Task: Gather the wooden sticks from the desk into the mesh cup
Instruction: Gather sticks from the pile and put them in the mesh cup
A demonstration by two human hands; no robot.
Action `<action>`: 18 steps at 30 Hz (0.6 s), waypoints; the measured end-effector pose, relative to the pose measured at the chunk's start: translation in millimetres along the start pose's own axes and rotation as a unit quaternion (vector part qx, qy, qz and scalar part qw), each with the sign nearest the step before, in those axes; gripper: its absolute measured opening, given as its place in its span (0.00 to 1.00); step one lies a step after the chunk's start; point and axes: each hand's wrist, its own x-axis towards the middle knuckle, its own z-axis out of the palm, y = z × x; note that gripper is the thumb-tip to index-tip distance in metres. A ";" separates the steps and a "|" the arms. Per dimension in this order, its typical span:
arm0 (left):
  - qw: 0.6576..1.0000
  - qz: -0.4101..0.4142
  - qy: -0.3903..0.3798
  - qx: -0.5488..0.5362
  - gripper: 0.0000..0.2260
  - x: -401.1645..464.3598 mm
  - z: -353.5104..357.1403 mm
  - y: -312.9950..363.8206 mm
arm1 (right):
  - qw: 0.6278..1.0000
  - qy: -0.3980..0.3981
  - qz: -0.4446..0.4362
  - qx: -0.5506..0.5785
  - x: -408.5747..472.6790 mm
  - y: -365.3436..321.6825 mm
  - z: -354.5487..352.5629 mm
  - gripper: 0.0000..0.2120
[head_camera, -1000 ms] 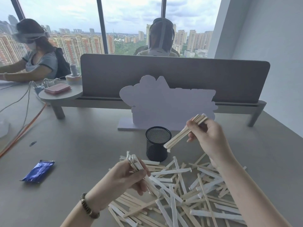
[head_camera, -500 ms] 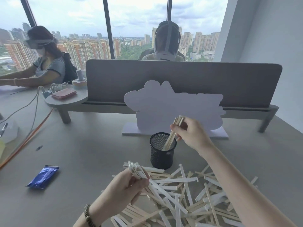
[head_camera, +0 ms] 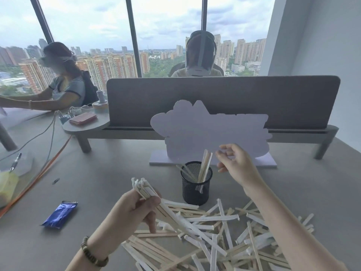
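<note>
Wooden sticks (head_camera: 205,166) (flat, pale) stand in black mesh cup (head_camera: 196,189); right grip (head_camera: 233,160) released.

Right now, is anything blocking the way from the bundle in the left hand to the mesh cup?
Nothing visible does. The left hand holds its bundle of sticks beside the mesh cup, with only bare desk between.

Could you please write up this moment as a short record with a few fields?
left hand: grips a bundle of sticks, above the desk
right hand: open, fingers spread, holds nothing, just right of the cup
mesh cup: upright, with several sticks standing in it
loose pile: many sticks lying on the desk in front of the cup
other: blue packet to the left
</note>
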 end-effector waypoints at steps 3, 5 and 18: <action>0.997 0.021 0.053 -0.057 0.05 5.7 -5.2 14.8 | 1.000 -0.002 0.000 0.011 -12.4 2.1 -7.7 0.06; 0.992 0.041 0.078 -0.087 0.07 11.5 -6.9 25.8 | 1.000 -0.011 0.001 0.021 -21.0 4.3 -12.1 0.06; 0.982 0.110 0.137 -0.066 0.05 85.0 20.0 67.1 | 0.996 -0.025 0.042 0.071 -49.7 28.3 -39.4 0.08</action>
